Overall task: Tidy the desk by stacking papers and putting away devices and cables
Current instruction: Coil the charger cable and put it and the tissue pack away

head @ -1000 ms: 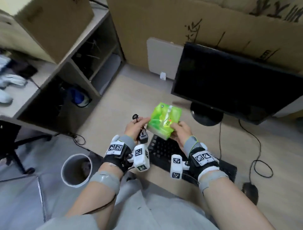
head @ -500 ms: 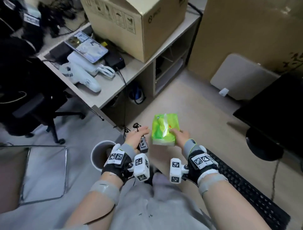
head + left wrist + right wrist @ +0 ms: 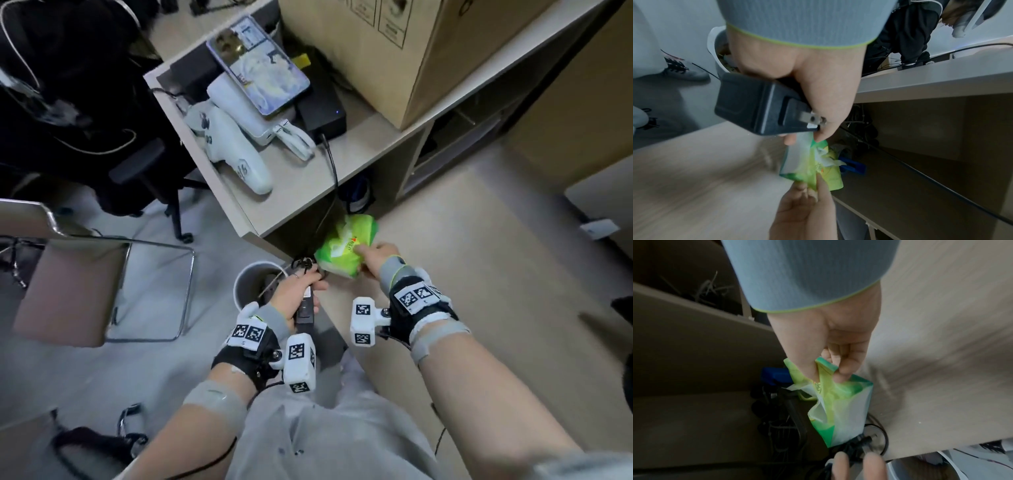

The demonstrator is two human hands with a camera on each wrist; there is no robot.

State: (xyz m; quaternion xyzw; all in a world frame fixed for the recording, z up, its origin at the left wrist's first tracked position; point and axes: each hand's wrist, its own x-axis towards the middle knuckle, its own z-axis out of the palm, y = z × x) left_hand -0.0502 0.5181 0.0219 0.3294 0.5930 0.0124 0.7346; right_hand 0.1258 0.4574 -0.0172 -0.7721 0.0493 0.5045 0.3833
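Pale wood-grain desk [image 3: 479, 274] under your arms, meeting a side desk [image 3: 359, 150] with open shelving beneath. On the side desk: a large cardboard box [image 3: 411, 51], a phone [image 3: 257, 65] lying on a white device, a black box [image 3: 322, 106] with a cable running off the edge, and a white handheld controller [image 3: 236, 154]. Black office chair [image 3: 102, 120] to the left; a metal-framed chair [image 3: 85, 274] nearer you. A white waste bin [image 3: 246, 287] stands on the grey floor just left of your left hand.

Your left hand [image 3: 294, 294] is wrapped round a black power adapter [image 3: 760, 104]; the metal plug prongs show against your fingers in the left wrist view, and its black cable bunches at your fingertips. The adapter hangs over the desk edge, near the bin.

Your right hand [image 3: 373, 257] pinches the green tissue pack [image 3: 346, 246] by its near end, thumb on top, fingers below. The pack is in the air at the desk corner, right at the mouth of the dark compartment under the side desk. White tissue pokes from its opening. A blue object [image 3: 774, 374] and tangled dark cables [image 3: 777, 415] lie inside that compartment, just past the pack. Whether the pack touches the cable bundle in your left hand, you cannot tell.
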